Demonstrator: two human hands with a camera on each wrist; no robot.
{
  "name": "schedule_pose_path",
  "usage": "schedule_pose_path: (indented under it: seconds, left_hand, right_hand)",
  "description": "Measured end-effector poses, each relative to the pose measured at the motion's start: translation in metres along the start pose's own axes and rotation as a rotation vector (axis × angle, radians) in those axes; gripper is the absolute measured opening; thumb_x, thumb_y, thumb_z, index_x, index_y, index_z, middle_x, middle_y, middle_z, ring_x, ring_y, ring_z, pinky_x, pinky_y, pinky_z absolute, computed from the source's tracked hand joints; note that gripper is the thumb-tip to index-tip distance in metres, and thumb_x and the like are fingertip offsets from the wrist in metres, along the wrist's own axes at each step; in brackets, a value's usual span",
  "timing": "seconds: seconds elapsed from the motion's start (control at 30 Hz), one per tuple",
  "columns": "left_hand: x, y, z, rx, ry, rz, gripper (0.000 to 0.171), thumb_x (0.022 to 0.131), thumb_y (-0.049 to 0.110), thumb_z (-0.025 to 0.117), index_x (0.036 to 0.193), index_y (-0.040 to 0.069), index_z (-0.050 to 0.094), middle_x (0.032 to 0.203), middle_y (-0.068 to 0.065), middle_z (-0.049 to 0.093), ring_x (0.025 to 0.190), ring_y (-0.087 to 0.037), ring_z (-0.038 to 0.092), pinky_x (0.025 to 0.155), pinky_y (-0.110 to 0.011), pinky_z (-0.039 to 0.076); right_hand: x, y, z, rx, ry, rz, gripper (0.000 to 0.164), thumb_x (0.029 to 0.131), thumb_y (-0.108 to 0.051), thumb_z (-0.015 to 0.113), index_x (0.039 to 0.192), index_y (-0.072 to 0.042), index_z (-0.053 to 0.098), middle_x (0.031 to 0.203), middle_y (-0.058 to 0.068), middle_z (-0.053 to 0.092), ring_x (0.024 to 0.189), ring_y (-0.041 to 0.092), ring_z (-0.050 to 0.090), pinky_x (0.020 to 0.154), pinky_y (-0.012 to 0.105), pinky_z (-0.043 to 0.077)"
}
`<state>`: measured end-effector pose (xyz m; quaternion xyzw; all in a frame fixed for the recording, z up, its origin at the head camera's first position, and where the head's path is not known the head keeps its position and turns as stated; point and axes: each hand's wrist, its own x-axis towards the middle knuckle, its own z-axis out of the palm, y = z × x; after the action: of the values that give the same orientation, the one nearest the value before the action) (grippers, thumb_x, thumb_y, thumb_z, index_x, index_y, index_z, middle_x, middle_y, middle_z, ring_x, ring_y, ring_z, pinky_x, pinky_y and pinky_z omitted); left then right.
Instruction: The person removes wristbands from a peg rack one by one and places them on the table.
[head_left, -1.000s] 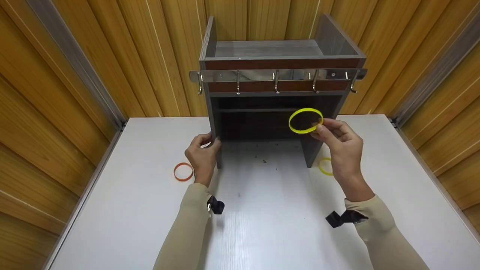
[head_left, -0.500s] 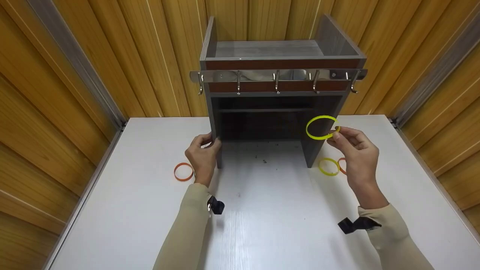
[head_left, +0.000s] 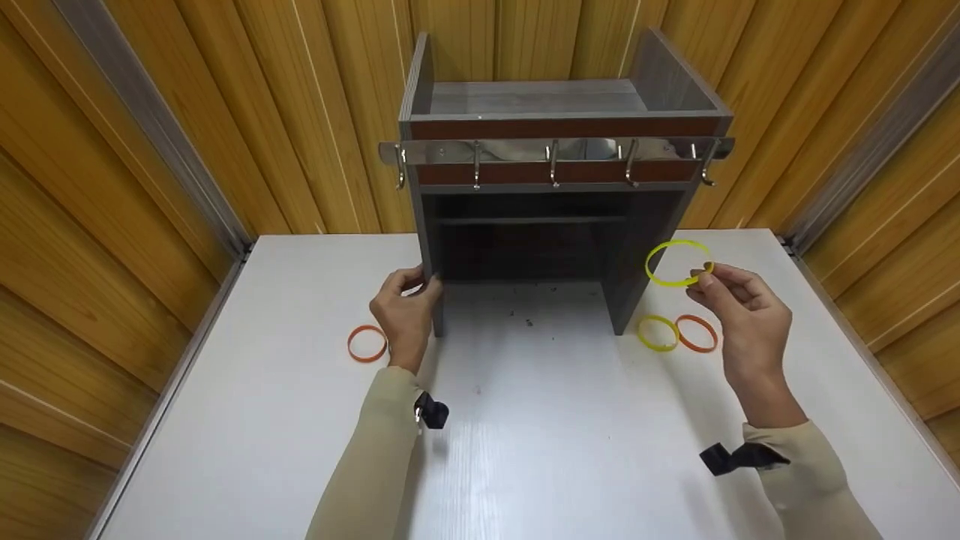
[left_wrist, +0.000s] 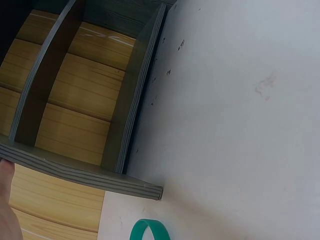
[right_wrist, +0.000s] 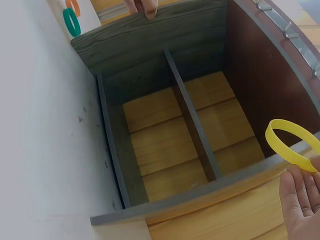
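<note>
My left hand (head_left: pixel 405 309) grips the left side panel (head_left: pixel 428 240) of a grey wooden shelf unit (head_left: pixel 562 129), thumb on the inner face. In my right hand (head_left: pixel 756 330), a yellow silicone wristband (head_left: pixel 677 284) is pinched between thumb and fingers. It hangs in the air just right of the unit's right side panel (head_left: pixel 628 277). The right wrist view shows this band near the unit's front edge. Below it, a second yellow wristband (head_left: pixel 658 349) and an orange wristband (head_left: pixel 697 349) lie side by side on the white table (head_left: pixel 540 435).
A metal rail (head_left: pixel 517 152) with several hooks runs across the unit's front. Left of the unit lies another orange wristband (head_left: pixel 365 360). A green wristband (left_wrist: pixel 159 231) beside it shows in the wrist views. Wood-panelled walls (head_left: pixel 352 112) enclose the table.
My right hand has moved right and slightly down with the yellow wristband, away from the unit's front. This uncovers the orange wristband on the table. My left hand stays put.
</note>
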<state>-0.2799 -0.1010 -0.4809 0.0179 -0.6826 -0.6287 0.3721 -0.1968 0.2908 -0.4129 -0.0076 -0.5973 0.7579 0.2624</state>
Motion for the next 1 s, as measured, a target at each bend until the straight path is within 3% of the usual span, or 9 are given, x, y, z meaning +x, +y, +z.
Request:
schedule_pose_path:
  seconds: [0.2, 0.57, 0.8, 1.0]
  left_hand:
    - [0.000, 0.000, 0.000, 0.005, -0.004, -0.010, 0.018, 0.076, -0.008, 0.085, 0.092, -0.003, 0.079, 0.092, -0.009, 0.077, 0.087, -0.025, 0.074, 0.075, -0.033, 0.066]
    - [0.000, 0.000, 0.000, -0.010, -0.004, -0.008, 0.017, 0.076, -0.008, 0.086, 0.091, -0.002, 0.079, 0.091, -0.010, 0.077, 0.088, -0.026, 0.074, 0.077, -0.043, 0.067]
    - [-0.001, 0.000, -0.001, 0.003, -0.008, -0.026, 0.016, 0.077, -0.007, 0.085, 0.091, -0.001, 0.079, 0.091, -0.008, 0.076, 0.088, -0.023, 0.073, 0.077, -0.036, 0.067]
    - [-0.001, 0.001, -0.001, 0.021, -0.008, -0.018, 0.016, 0.077, -0.007, 0.086, 0.091, -0.002, 0.079, 0.091, -0.008, 0.076, 0.088, -0.023, 0.073, 0.077, -0.033, 0.066]
  right_hand:
    - [0.001, 0.001, -0.013, 0.035, 0.036, 0.014, 0.030, 0.093, 0.002, 0.079, 0.117, 0.014, 0.067, 0.105, 0.020, 0.075, 0.090, 0.025, 0.077, 0.086, 0.033, 0.064]
    - [0.008, 0.005, -0.032, 0.088, 0.101, 0.057, 0.030, 0.090, 0.005, 0.081, 0.115, 0.013, 0.067, 0.103, 0.020, 0.075, 0.088, 0.024, 0.077, 0.085, 0.032, 0.064]
    - [0.013, 0.011, -0.045, 0.134, 0.126, 0.074, 0.029, 0.089, 0.008, 0.080, 0.114, 0.013, 0.067, 0.103, 0.021, 0.074, 0.088, 0.025, 0.077, 0.083, 0.032, 0.064]
    - [0.017, 0.015, -0.059, 0.151, 0.152, 0.141, 0.031, 0.087, 0.006, 0.083, 0.114, 0.010, 0.069, 0.103, 0.017, 0.076, 0.090, 0.023, 0.078, 0.085, 0.032, 0.063]
